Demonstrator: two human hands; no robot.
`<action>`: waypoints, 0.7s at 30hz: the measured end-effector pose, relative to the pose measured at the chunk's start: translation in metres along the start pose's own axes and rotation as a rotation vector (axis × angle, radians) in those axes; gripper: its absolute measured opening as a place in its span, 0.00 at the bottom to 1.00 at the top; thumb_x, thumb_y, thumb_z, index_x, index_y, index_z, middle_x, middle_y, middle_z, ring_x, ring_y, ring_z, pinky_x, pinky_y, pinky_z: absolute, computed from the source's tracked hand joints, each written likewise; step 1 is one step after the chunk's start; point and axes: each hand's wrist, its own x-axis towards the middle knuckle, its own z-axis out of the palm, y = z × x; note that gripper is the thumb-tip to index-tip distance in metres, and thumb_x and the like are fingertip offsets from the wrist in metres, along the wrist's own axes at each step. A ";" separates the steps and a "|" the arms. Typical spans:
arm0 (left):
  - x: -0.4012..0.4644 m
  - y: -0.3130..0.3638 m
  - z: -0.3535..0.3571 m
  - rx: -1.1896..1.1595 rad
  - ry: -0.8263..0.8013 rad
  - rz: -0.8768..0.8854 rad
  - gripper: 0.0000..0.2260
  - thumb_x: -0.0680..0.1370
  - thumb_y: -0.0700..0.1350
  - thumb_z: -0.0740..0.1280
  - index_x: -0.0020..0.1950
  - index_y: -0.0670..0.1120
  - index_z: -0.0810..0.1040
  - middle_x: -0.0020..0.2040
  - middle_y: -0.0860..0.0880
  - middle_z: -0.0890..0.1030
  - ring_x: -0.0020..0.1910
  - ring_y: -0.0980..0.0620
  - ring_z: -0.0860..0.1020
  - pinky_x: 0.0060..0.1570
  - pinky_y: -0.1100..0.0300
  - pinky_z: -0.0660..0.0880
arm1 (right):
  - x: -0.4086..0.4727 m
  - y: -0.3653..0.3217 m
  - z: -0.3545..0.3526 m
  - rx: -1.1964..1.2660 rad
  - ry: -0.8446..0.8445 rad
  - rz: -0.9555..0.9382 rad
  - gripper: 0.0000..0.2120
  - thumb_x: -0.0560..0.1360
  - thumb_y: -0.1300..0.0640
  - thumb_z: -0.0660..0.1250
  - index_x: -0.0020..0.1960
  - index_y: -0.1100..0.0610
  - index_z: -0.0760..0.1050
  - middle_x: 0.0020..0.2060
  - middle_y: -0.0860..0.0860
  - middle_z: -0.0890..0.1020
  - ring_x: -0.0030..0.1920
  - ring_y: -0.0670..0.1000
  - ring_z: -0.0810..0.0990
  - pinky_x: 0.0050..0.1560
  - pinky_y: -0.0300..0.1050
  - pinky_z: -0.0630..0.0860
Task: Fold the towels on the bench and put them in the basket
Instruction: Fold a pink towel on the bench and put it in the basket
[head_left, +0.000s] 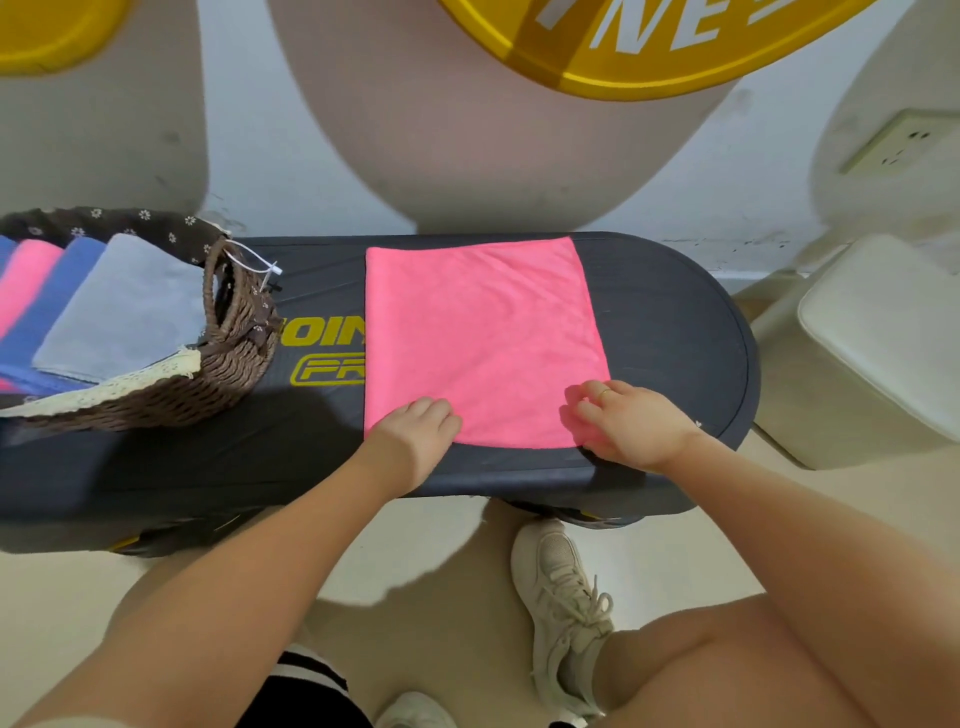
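A pink towel (483, 338) lies spread flat on the dark tabletop (670, 332), right of centre, covering part of the yellow lettering (322, 332) printed on the surface. Its near edge runs close to the tabletop's front rim.

The left hand (415, 431) rests on the towel's near left corner, knuckles up, fingers (434, 410) curled down onto the cloth; whether they pinch the corner cannot be told. The right hand (628, 426) sits at the near right corner, fingers bent and bunched on the fabric edge, appearing to pinch it. A ring (605, 393) shows on one finger of this hand.

A woven brown basket (228, 358) stands on the left end of the tabletop, well apart from the pink towel. It has a dark floral lining with a lace trim. Inside it, folded towels lie overlapping: a grey towel (130, 306) on top, a blue towel (57, 306) beside it, and another pink one (23, 286) further left.

A white cushioned stool (883, 332) stands on the floor to the right. A pale sneaker (561, 603) is planted below the tabletop.
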 end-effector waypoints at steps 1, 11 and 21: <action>0.002 0.001 -0.006 -0.042 -0.052 -0.062 0.16 0.61 0.39 0.72 0.47 0.43 0.76 0.44 0.45 0.78 0.43 0.47 0.78 0.39 0.61 0.72 | 0.001 0.000 0.002 0.009 0.004 0.003 0.19 0.53 0.54 0.81 0.41 0.58 0.80 0.38 0.56 0.82 0.27 0.57 0.80 0.19 0.45 0.74; 0.017 -0.006 -0.029 -0.437 -0.162 -0.489 0.17 0.81 0.52 0.55 0.61 0.40 0.67 0.53 0.38 0.78 0.51 0.39 0.76 0.45 0.52 0.69 | 0.030 -0.044 -0.027 0.114 -0.136 0.338 0.32 0.74 0.34 0.56 0.68 0.56 0.64 0.65 0.57 0.70 0.63 0.59 0.72 0.63 0.54 0.64; 0.006 -0.023 -0.029 -0.535 -0.117 -0.395 0.18 0.78 0.53 0.61 0.55 0.38 0.75 0.52 0.41 0.78 0.52 0.43 0.74 0.49 0.53 0.68 | 0.071 -0.091 -0.029 0.127 0.085 0.194 0.18 0.58 0.58 0.77 0.47 0.54 0.80 0.36 0.52 0.82 0.34 0.54 0.82 0.32 0.41 0.74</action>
